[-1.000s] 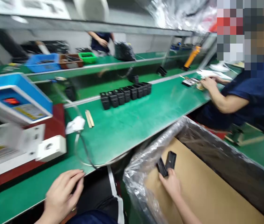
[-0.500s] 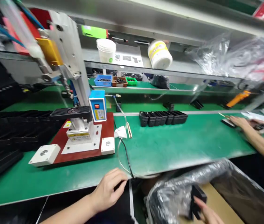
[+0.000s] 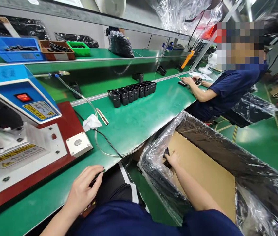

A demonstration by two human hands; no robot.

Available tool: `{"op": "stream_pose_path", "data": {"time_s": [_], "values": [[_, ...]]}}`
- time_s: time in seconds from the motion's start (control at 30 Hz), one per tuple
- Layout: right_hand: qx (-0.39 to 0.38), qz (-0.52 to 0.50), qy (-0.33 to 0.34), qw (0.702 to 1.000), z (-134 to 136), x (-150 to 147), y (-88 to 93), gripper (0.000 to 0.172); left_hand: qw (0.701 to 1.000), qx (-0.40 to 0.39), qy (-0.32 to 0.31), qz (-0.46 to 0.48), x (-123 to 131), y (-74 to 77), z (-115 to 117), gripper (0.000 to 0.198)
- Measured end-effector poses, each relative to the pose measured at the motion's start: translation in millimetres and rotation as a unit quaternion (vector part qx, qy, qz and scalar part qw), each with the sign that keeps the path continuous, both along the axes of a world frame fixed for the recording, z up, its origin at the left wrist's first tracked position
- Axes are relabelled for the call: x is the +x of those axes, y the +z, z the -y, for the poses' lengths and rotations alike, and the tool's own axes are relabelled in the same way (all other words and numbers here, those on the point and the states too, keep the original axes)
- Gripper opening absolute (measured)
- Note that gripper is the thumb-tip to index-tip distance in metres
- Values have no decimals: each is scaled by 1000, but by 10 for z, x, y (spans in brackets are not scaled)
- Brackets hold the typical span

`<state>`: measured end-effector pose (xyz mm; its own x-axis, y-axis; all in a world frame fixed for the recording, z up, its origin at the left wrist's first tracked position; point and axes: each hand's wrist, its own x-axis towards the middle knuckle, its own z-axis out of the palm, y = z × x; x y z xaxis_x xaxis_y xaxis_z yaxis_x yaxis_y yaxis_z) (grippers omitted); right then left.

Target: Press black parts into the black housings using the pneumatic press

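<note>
My left hand [image 3: 83, 190] rests curled on the front edge of the green workbench [image 3: 139, 121], fingers closed over a small dark thing I cannot make out. My right hand [image 3: 172, 159] reaches down into a plastic-lined cardboard box [image 3: 202, 170] beside the bench and grips a black plastic part [image 3: 166, 154], mostly hidden by the liner's edge. A row of several black plastic housings [image 3: 131, 91] stands further along the bench.
A press machine with a blue control box [image 3: 18, 93] on a red base [image 3: 67, 124] stands at left, with a hose and black cable [image 3: 104, 141] trailing from it. Blue, brown and green bins [image 3: 18, 49] sit on the back shelf. A co-worker [image 3: 227, 88] sits at right, hands on the bench.
The view swung back right and down. My right hand went deeper into the box with the black part. My left hand stayed at the bench edge.
</note>
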<state>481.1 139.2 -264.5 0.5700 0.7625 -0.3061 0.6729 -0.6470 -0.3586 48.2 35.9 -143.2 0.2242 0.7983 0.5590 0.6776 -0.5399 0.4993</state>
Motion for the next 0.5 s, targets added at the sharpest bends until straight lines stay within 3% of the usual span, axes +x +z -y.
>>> {"op": "stream_pose_path", "data": {"time_s": [0.23,0.4,0.5], "values": [[-67,20,45,997,158,120,-182,24,1000,-6,-5,8,12,-1,-30,15],[-39,33,55,997,63,95,-160,40,1000,1,0,6,12,-12,1,16],[-23,43,95,994,-59,-59,-106,39,1000,-7,4,-1,17,-26,21,17]]}}
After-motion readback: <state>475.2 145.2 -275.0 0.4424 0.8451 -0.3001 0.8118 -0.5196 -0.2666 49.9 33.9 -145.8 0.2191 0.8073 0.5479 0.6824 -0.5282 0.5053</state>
